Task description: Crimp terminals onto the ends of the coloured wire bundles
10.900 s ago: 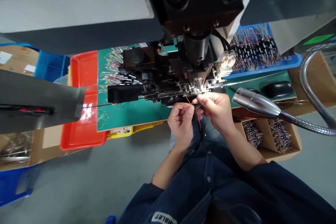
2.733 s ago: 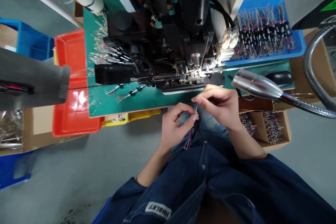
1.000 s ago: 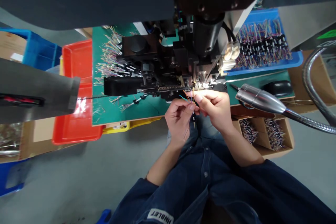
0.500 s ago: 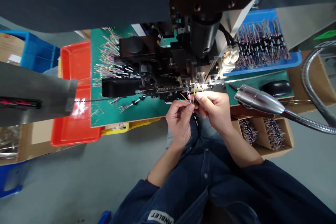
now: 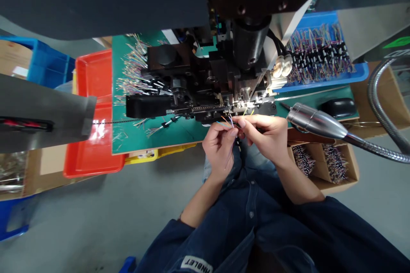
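The person's left hand (image 5: 219,149) and right hand (image 5: 264,140) were close together, just in front of the terminal crimping machine (image 5: 205,89), with the fingertips (image 5: 240,122) of both meeting around a bundle of thin coloured wires (image 5: 228,122). The bundle's long axis ran roughly upright in the view: its fanned ends pointed up toward the machine's front edge, nearly touching it, while its tails hung down past the left palm toward the person's lap. The fingers hid the grip itself, so how the strands were divided between the hands could not be made out. A small dark connector (image 5: 237,140) showed just below the fingers, partly hidden and too small to read. Beneath the machine lay a green work board (image 5: 179,140), with a few wired pieces (image 5: 160,127) on it. A blue tray (image 5: 352,74) of wired connectors sat beyond the machine's right side, and a red tray (image 5: 96,170) sat beyond its left side.
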Available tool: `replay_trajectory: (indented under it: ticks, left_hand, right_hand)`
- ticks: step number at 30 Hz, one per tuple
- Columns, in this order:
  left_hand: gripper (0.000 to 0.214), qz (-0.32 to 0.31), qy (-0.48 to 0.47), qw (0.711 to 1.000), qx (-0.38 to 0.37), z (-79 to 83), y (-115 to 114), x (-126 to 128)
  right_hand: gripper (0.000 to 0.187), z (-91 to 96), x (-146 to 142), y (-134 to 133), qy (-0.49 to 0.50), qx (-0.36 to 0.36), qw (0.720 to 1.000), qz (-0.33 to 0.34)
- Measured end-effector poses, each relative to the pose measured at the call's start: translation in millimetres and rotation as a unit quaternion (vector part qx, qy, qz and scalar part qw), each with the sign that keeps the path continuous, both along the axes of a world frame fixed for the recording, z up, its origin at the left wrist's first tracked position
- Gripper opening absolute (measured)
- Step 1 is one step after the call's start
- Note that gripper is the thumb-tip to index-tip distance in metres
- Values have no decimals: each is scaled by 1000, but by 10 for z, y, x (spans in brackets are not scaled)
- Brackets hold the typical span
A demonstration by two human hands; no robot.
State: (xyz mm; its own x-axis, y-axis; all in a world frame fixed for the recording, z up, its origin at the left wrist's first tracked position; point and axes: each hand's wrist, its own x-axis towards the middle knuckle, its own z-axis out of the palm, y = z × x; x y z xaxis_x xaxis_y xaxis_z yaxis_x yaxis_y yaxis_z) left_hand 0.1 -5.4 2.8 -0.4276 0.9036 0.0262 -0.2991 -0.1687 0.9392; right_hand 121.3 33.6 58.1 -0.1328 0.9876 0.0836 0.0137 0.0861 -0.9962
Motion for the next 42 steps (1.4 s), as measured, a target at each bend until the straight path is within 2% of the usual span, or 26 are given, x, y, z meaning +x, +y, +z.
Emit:
replay_trajectory:
  ticks: [5,11,23,30,38,42]
  left_hand:
    - [28,-35,-51,998,28,-75,0,12]
    - [24,-6,-50,998,43,-49,29,-5]
    - [24,6,-64,997,41,10,72,-6]
    - [26,7,-63,997,40,18,77,-11]
    - [33,-41,-76,996,24,-14,38,-18]
    - [34,-40,-84,996,16,-16,33,-9]
  right_hand:
    - [25,-68,4,31,67,-69,995,24]
    - [39,-146,-14,82,134,-127,982,43]
    - [41,-108,-108,113,155,-185,970,29]
    - [37,-118,-111,103,160,-169,972,28]
    - [25,-4,-60,90,84,-100,990,45]
    - [26,-63,-50,73,100,-99,989,39]
